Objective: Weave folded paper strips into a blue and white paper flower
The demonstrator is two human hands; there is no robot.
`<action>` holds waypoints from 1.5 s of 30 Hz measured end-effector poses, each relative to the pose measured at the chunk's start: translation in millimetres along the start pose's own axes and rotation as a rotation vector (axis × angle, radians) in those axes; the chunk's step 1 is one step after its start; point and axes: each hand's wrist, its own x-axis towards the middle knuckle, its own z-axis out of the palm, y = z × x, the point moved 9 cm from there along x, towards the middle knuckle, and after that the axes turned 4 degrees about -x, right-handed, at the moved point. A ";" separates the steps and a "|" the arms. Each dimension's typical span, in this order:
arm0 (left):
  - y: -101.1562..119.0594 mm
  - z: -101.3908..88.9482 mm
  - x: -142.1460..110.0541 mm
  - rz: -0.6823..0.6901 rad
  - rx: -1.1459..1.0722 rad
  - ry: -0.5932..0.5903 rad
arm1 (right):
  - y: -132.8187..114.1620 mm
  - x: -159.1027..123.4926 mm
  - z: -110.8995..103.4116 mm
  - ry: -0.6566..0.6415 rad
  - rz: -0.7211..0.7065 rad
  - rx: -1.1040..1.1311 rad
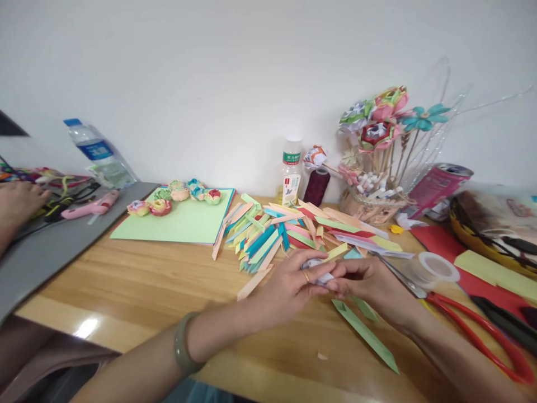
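Note:
Between both hands, above the wooden table, is a small white folded paper piece (322, 272), partly covered by fingers. My left hand (289, 285), with a ring and a bangle on its wrist, is closed around it. From the right side my right hand (373, 285) pinches the same piece by its edge. Just beyond the hands lies a loose heap of coloured folded paper strips (264, 235). A long green folded strip (367, 336) rests on the table below my right hand.
Red-handled scissors (478, 330) and a tape roll (436, 268) lie at right. Behind stand a bottle (290, 173), a thread spool (316, 187) and a basket of paper flowers (369, 204). Paper rosettes rest on green sheets (180, 224). Another person's hand (19, 204) is at far left, near a pink glue gun (92, 206).

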 end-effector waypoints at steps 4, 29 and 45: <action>2.7 3.0 0.7 0.016 0.038 -0.029 | 2.1 2.0 0.6 0.030 0.004 -0.043; -2.6 10.2 -1.1 -0.017 0.083 -0.089 | 9.7 5.0 6.0 -0.045 0.026 -0.098; -25.5 7.0 -4.9 -0.224 -0.087 -0.053 | 14.5 5.7 3.1 -0.110 0.051 0.087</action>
